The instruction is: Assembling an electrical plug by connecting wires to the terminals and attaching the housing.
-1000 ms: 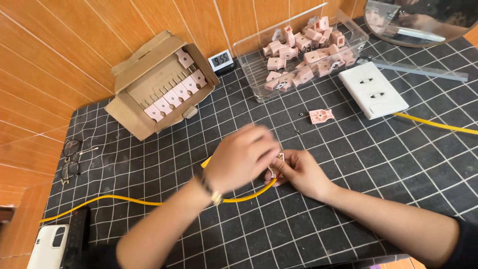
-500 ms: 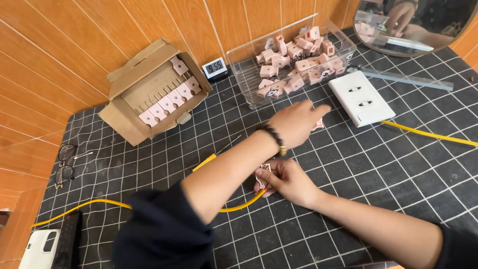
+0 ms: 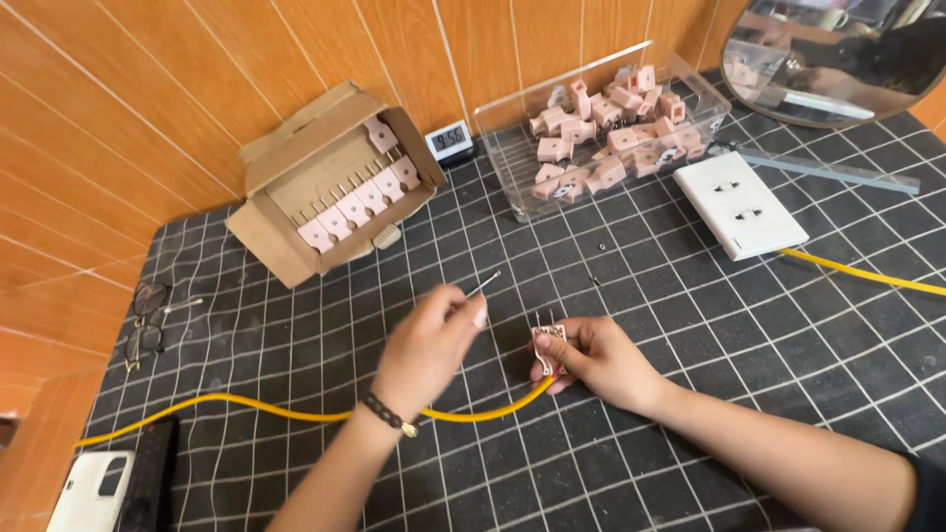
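Note:
My left hand [image 3: 429, 345] hovers over the middle of the black gridded mat [image 3: 296, 345], its fingers pinched on a thin metal pin [image 3: 484, 286] that points up and to the right. Just to its right, my right hand [image 3: 596, 363] holds a small pink plug piece [image 3: 548, 338] with two metal prongs sticking up. A yellow cable [image 3: 296, 414] runs from that piece leftward under my left wrist. The two hands are a few centimetres apart.
An open cardboard box [image 3: 286, 236] with a row of pink plugs sits at the back left. A clear tray [image 3: 512, 163] of several pink plugs, a white wall socket [image 3: 739, 202], a small digital clock [image 3: 450, 140], glasses [image 3: 148, 315], a mirror [image 3: 838, 59].
My left hand reached away toward the socket and tray, then came back to the middle holding the thin metal pin. My right hand stayed put with the pink piece.

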